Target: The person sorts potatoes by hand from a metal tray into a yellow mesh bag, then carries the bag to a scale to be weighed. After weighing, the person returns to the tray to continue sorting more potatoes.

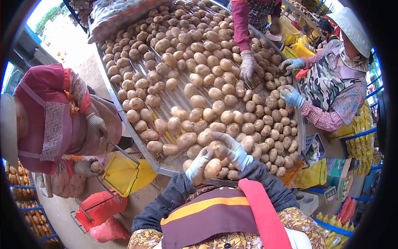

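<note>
Broadest of all, a metal-edged table (163,171), densely covered with potatoes (198,101). To its left, a person in a maroon top (45,99); to its right, a person in a camouflage garment (321,85); over the far part, a striped-gloved hand (250,66) among the potatoes. At the near edge, close together in pale gloves, the right hand (236,151) and the left hand (199,166), both narrowed. Beneath the right hand's arched fingers, held and partly covered, a brown potato (217,149), with the left hand's fingertips just beside it. Against the left hand's palm side, held with fingers bent, a pale potato (212,168), just nearer the rim than the brown one. Long axis of the pale potato slanting slightly, far end toward the right; of the brown potato, impossible to tell.
</note>
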Motion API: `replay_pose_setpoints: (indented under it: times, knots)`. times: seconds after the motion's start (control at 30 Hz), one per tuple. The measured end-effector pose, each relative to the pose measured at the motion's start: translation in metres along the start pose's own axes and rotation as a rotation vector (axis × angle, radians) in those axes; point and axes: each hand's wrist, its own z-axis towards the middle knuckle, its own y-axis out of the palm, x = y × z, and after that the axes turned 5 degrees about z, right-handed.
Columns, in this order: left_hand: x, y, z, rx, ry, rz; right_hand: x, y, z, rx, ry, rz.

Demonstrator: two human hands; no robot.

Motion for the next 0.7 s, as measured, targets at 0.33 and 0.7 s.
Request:
replay_pose_setpoints:
  times: [0.33, 0.7]
  knots:
    - [-0.012, -0.021, -0.003, 0.138, -0.015, -0.053, -0.002, 0.003, -0.006, 0.003, -0.034, 0.0]
    - [-0.014, -0.027, -0.017, 0.142, 0.073, -0.057, 0.0, 0.013, 0.004, -0.259, -0.072, -0.467]
